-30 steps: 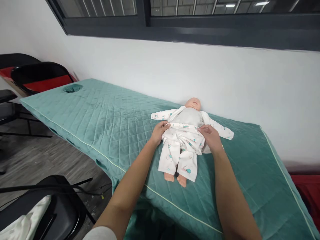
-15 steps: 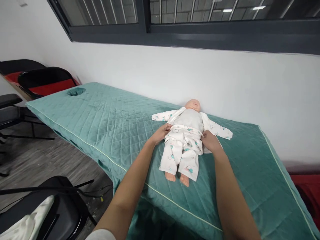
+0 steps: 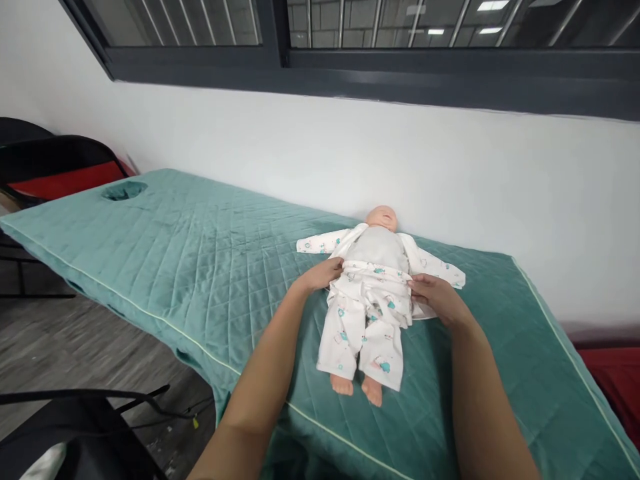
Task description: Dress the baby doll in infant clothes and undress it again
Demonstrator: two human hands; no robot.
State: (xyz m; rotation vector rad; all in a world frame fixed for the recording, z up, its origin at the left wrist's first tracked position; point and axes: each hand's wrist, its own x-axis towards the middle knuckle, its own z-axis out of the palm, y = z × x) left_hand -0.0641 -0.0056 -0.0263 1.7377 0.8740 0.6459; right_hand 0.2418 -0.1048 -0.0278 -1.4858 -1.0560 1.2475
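A baby doll (image 3: 377,247) lies on its back on the green bed, head toward the wall and bare feet toward me. White printed pants (image 3: 345,323) cover its legs, with the waistband across its belly. A white printed jacket (image 3: 323,242) lies open on its chest, both sleeves spread outward. My left hand (image 3: 321,274) is closed on the waistband at the doll's hip on the left of the view. On the opposite side, my right hand (image 3: 440,298) pinches the waistband's edge; its fingertips are partly hidden against the cloth.
The quilted green bed cover (image 3: 220,247) has a face hole (image 3: 124,191) at its far left end. A white wall (image 3: 240,127) runs behind it, below a dark window frame (image 3: 400,80). Black-and-red chairs (image 3: 70,177) stand at left, another black chair (image 3: 85,440) at lower left.
The waistband sits slightly higher and straighter on the belly. My right hand has shifted outward to the right, its fingers more extended. The camera view has turned a little right.
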